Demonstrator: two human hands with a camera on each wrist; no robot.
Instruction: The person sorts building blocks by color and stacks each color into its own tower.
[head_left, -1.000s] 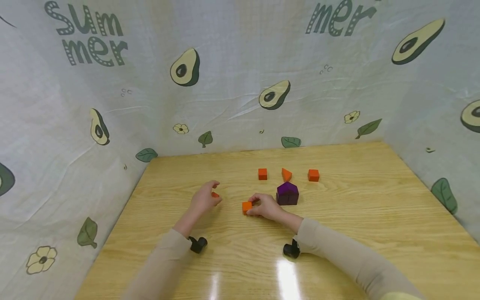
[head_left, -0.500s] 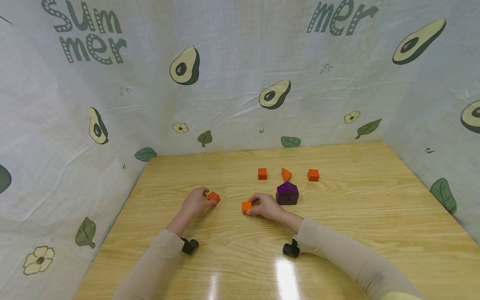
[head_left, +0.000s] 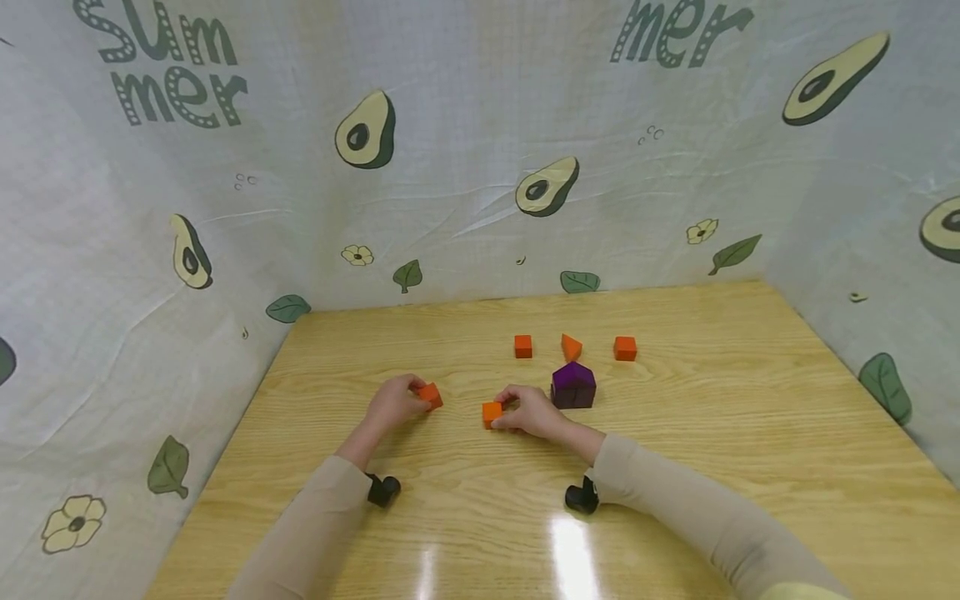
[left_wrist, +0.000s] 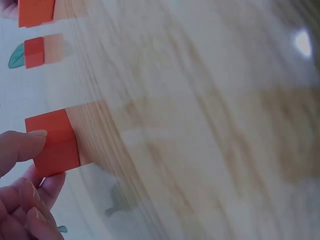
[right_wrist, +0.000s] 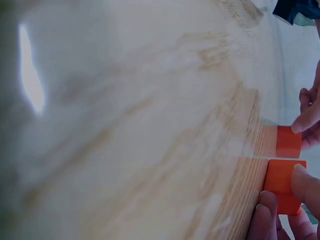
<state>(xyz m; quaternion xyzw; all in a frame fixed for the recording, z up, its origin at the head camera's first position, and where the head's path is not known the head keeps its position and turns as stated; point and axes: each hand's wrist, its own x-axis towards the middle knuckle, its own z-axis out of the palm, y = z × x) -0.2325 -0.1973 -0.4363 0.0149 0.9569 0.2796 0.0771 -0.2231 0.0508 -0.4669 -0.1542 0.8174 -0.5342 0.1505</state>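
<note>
Left of the table's middle, my left hand [head_left: 395, 402] pinches a red-orange cube [head_left: 431, 397] between thumb and fingers. The left wrist view shows the thumb on one face of that cube [left_wrist: 54, 142] and fingertips at the opposite side. A short gap to the right, my right hand [head_left: 532, 412] holds a brighter orange cube [head_left: 491, 415] by its right side. In the right wrist view the thumb presses this orange cube [right_wrist: 282, 185] and fingers curl at its lower side. Both cubes sit on the wooden table [head_left: 450, 483].
Just behind my right hand stands a purple house-shaped block [head_left: 573, 386]. Farther back are a red cube [head_left: 522, 347], an orange triangular block [head_left: 572, 347] and another red cube [head_left: 625, 348]. A printed cloth [head_left: 465, 167] rises along the table's back and sides.
My left hand first drew back left, uncovering the red-orange cube, then closed on it and turned it slightly. The right hand kept its hold on the orange cube without moving.
</note>
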